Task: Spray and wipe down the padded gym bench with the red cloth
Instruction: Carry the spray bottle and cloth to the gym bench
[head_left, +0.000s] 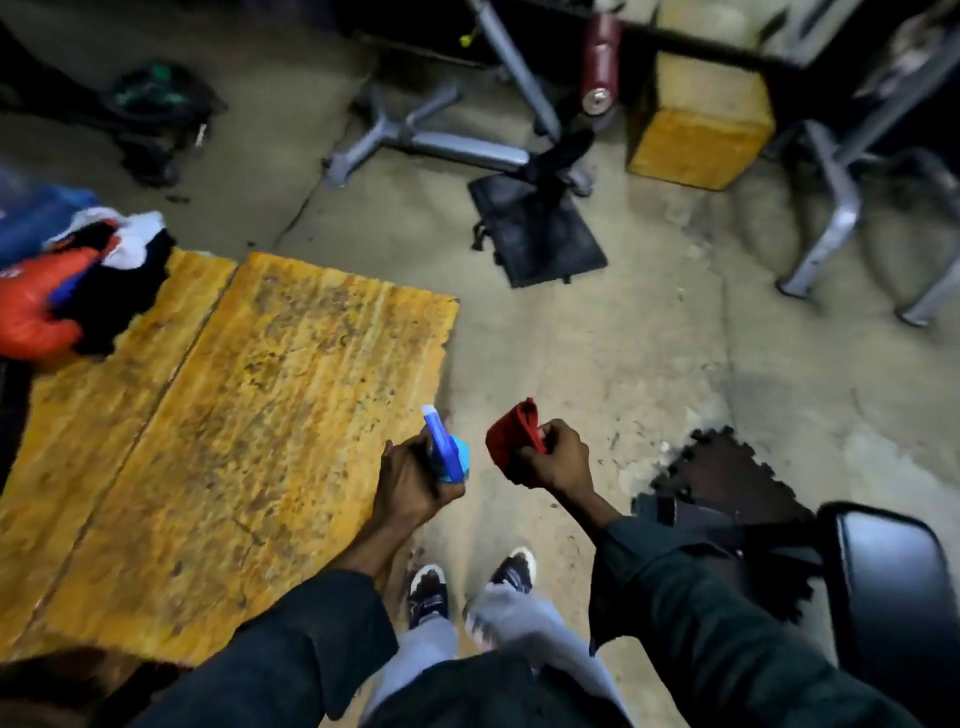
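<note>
My left hand (410, 480) grips a blue spray bottle (447, 447) with its nozzle pointing up and away from me. Beside it, my right hand (558, 460) holds a bunched red cloth (511, 434). Both hands hover in front of me above the concrete floor, near the right edge of a worn yellow wooden platform (223, 431). A black padded gym bench pad (896, 577) shows at the lower right edge, to the right of my right arm and apart from both hands.
A pile of orange, blue, white and black clothes (78, 280) lies on the platform's far left. Grey metal machine legs (431, 140), a black floor plate (537, 228), a yellow wooden box (701, 135) and another metal frame (841, 208) stand ahead. Black foam mat pieces (727, 483) lie at right.
</note>
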